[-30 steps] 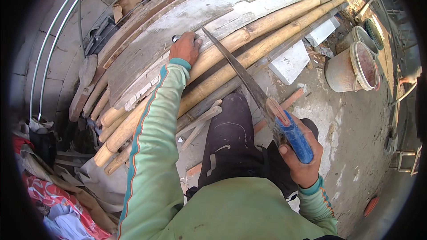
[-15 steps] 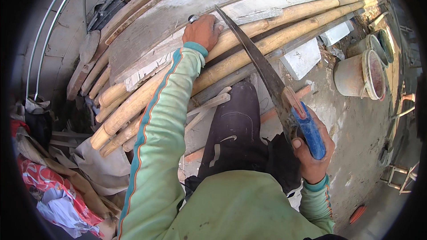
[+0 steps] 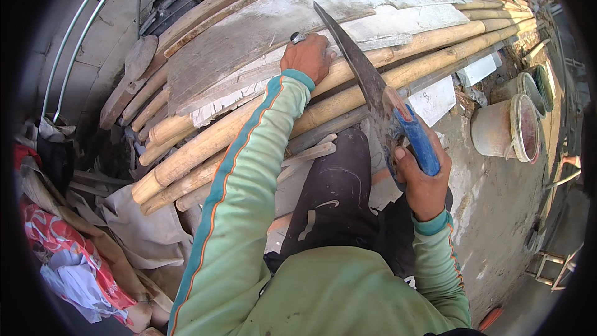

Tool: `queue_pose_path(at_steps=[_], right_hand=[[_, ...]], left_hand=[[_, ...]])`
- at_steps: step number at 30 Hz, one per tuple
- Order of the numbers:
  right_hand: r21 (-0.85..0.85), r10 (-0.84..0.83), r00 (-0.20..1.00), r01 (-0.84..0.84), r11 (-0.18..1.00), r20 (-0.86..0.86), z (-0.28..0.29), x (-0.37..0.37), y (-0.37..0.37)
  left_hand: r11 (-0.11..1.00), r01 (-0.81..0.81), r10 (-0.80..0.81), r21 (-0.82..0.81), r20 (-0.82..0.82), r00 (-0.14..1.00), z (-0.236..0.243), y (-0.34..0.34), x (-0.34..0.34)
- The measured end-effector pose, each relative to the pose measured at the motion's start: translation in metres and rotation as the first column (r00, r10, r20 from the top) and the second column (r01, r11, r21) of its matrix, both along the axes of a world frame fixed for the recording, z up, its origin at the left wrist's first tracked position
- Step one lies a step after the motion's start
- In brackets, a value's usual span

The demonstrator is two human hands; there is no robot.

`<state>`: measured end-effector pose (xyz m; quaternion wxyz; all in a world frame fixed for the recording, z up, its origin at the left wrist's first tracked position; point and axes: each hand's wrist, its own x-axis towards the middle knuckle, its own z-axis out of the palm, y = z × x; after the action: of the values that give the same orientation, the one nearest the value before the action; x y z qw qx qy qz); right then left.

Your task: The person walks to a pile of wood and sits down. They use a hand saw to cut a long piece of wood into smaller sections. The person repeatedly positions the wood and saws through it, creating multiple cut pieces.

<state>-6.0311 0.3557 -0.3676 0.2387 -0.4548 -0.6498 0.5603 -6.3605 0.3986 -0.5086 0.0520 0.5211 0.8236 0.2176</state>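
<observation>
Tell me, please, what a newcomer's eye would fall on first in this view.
Probably the handsaw right of centre, its blue handle in the right hand and its blade slanting up and left. Next come the bamboo poles, running beside a greyish board across the upper middle, where the left hand rests. A dirty bucket stands at the right.

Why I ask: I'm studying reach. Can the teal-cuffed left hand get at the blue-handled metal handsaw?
Probably yes: the left hand looks near the handsaw's blade, with nothing visible between them.
</observation>
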Motion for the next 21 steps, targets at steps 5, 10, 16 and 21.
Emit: queue_pose_path(at_steps=[5,10,16,21], right_hand=[[0.182,0.031,0.998,-0.019,0.983,-0.059,0.000,0.032,-0.026],[-0.076,-0.049,0.986,0.037,0.996,-0.160,-0.028,-0.047,0.027],[0.364,0.112,0.994,-0.105,0.925,0.003,0.003,0.035,-0.024],[-0.005,-0.044,0.991,0.044,0.999,-0.125,-0.031,-0.045,0.024]], left_hand=[[0.999,0.040,-0.039,0.016,-0.010,0.999,-0.003,-0.003,0.000],[0.998,0.051,-0.050,0.039,-0.014,0.999,-0.003,0.000,0.003],[0.999,0.039,-0.039,0.003,-0.017,0.999,0.001,-0.010,0.001],[0.997,0.068,-0.067,-0.032,0.010,0.998,0.008,0.006,0.005]])
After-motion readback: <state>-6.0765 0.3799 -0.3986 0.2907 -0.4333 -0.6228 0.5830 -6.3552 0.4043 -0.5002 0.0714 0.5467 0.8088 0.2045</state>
